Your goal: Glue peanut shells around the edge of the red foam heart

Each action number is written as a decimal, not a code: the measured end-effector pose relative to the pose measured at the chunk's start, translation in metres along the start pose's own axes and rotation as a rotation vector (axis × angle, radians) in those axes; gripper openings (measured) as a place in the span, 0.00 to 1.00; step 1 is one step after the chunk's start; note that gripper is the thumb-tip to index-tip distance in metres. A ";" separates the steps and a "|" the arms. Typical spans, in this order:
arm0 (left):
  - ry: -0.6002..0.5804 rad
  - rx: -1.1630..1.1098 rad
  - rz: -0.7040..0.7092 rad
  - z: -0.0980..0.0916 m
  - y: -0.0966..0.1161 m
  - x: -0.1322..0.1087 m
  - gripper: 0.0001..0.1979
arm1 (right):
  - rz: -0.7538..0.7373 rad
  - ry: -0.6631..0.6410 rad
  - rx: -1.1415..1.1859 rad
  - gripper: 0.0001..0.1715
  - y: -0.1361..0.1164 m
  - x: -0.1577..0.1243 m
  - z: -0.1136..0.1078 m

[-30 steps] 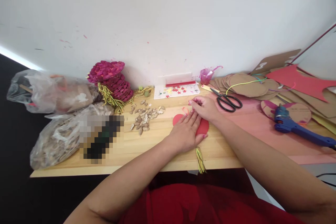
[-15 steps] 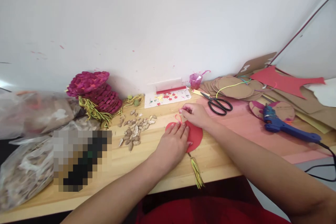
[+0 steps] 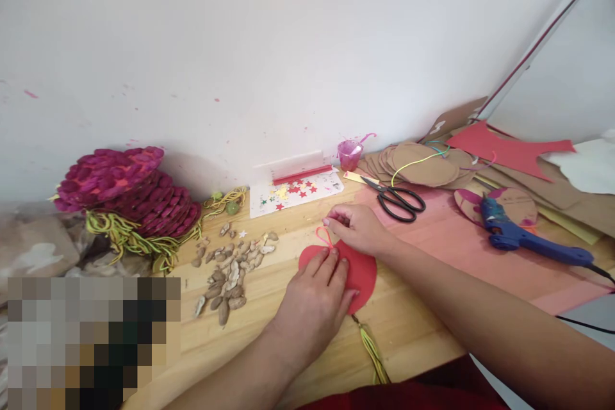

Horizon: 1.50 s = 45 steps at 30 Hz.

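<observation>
The red cutout [image 3: 362,275] lies on the table [image 3: 408,327], the left hand [image 3: 312,301] flat on it, fingers slightly spread. Above it, the right hand [image 3: 358,227] curls at the loop [image 3: 317,234]; I cannot tell whether its fingers pinch. Shells [image 3: 234,275] lie left of the cutout.

Left hand [image 3: 312,298] flat, right hand [image 3: 358,229] curled, the two close together.
The bare left forearm [image 3: 235,375] rises from the lower edge, palm turned down, fingers reaching forward almost side by side, thumb out toward the right. The right forearm [image 3: 480,307], also bare, slants in from the right edge; its hand sits farther forward, fingers bent, thumb tip near the forefinger, whether touching is unclear.
</observation>
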State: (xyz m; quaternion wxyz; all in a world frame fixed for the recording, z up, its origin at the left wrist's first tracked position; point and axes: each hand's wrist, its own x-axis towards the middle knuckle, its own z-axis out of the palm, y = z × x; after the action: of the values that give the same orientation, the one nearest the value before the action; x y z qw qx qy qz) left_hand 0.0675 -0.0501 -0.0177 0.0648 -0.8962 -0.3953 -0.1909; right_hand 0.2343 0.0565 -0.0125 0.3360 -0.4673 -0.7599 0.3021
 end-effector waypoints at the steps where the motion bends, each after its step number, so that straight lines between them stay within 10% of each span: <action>1: -0.011 -0.019 -0.015 -0.001 0.000 0.000 0.22 | 0.004 0.000 0.006 0.11 -0.001 0.000 0.000; 33: -0.173 0.027 -0.037 -0.012 0.000 0.006 0.28 | -0.016 -0.001 -0.011 0.11 -0.001 0.000 -0.001; 45: -0.051 0.094 0.111 -0.013 0.009 -0.012 0.18 | 0.008 0.011 -0.005 0.12 -0.005 -0.001 -0.001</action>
State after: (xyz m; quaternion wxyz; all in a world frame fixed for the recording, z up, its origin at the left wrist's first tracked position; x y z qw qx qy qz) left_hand 0.0631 -0.0679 -0.0097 0.1072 -0.9173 -0.3550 -0.1454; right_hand 0.2327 0.0536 -0.0086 0.3377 -0.4729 -0.7569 0.2990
